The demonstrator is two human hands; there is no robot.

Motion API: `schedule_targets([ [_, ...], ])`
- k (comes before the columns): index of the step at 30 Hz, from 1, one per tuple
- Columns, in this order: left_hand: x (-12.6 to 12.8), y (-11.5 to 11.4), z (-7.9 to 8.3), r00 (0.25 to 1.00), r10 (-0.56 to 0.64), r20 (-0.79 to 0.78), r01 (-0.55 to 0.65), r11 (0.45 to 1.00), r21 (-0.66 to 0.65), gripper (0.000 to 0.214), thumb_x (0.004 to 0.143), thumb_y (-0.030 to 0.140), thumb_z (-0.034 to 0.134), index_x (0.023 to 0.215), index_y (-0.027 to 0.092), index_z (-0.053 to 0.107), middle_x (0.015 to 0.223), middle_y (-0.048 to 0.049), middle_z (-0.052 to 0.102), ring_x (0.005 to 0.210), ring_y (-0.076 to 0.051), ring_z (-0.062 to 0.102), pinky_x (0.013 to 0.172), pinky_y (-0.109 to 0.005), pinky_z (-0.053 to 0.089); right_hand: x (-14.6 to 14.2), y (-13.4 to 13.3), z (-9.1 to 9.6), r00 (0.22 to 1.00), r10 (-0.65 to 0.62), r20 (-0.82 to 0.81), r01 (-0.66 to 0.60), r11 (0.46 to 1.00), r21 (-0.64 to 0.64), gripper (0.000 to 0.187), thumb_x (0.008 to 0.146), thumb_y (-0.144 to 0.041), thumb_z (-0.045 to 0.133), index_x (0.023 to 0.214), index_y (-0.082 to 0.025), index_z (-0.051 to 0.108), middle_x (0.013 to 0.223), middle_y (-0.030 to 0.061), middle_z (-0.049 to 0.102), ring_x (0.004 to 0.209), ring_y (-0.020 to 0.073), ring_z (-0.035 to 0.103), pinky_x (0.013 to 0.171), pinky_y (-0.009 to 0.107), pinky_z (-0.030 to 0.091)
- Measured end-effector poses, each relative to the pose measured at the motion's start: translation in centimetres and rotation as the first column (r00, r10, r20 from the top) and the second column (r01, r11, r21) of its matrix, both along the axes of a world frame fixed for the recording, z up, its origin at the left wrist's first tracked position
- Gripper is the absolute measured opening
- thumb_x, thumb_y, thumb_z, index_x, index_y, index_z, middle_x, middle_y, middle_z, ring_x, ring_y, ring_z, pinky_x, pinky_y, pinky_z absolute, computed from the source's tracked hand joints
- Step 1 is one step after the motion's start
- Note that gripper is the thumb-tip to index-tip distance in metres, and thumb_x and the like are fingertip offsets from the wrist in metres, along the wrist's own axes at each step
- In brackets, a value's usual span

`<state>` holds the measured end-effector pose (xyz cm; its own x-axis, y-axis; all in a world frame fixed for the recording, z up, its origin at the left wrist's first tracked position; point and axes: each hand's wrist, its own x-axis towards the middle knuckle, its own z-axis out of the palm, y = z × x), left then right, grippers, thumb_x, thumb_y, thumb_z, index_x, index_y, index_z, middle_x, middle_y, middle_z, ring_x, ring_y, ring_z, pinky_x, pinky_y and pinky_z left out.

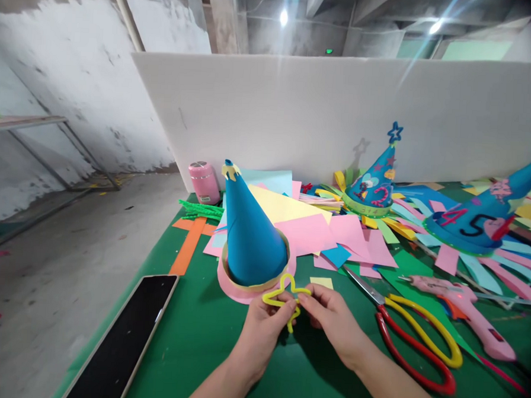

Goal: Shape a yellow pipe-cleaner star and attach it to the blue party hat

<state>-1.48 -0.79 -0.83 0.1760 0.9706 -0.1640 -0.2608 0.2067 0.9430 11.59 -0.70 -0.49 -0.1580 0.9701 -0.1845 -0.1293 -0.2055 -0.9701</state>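
Both my hands pinch a yellow pipe cleaner (282, 292) bent into a star-like outline, held just above the green table (205, 338). My left hand (263, 329) grips its lower left side with closed fingers. My right hand (330, 318) pinches its right side and stem. Directly behind the pipe cleaner stands a plain blue paper cone hat (250, 228) with a pink brim and a small yellow topper.
A phone (122, 337) lies face up at the left. Red and yellow scissors (418, 343) and a pink glue gun (464, 307) lie at the right. Coloured paper sheets (317, 225), two decorated blue hats (375, 184) (482, 219), a pink bottle (204, 181) and green pipe cleaners (200, 209) lie behind.
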Motion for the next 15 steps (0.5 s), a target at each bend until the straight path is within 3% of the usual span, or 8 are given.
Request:
schedule_targets([
  [8, 0.17, 0.12, 0.00, 1.000, -0.006, 0.021, 0.006, 1.000, -0.007, 0.019, 0.067, 0.028, 0.066, 0.058, 0.013, 0.059, 0.060, 0.0002, 0.053, 0.057, -0.010, 0.045, 0.055, -0.021, 0.038, -0.34, -0.03, -0.30, 0.993, -0.053, -0.101, 0.039, 0.989, -0.139, 0.032, 0.067, -0.040, 0.063, 0.058, -0.017, 0.044, 0.046, -0.0089, 0.032, 0.044, 0.0060, 0.024, 0.044, 0.021, 0.016],
  [11, 0.09, 0.19, 0.07, 0.997, -0.013, 0.076, 0.017, 0.999, -0.051, 0.017, 0.067, 0.026, 0.067, 0.059, 0.013, 0.059, 0.059, 0.0005, 0.053, 0.055, -0.009, 0.047, 0.054, -0.021, 0.038, -0.27, 0.03, -0.05, 0.996, -0.047, -0.078, 0.042, 0.996, -0.073, 0.030, 0.068, -0.040, 0.062, 0.057, -0.016, 0.046, 0.046, -0.0082, 0.036, 0.044, 0.0062, 0.026, 0.043, 0.021, 0.018],
  [15, 0.06, 0.15, 0.44, 0.970, -0.110, 0.219, 0.142, 0.980, -0.141, 0.014, 0.070, 0.026, 0.065, 0.074, 0.012, 0.064, 0.069, -0.0033, 0.061, 0.057, -0.011, 0.054, 0.059, -0.023, 0.040, 0.23, 0.34, 0.36, 0.991, -0.127, -0.033, 0.128, 0.990, 0.064, 0.028, 0.071, -0.035, 0.061, 0.056, -0.016, 0.047, 0.047, -0.0070, 0.041, 0.044, 0.0064, 0.029, 0.043, 0.021, 0.021],
])
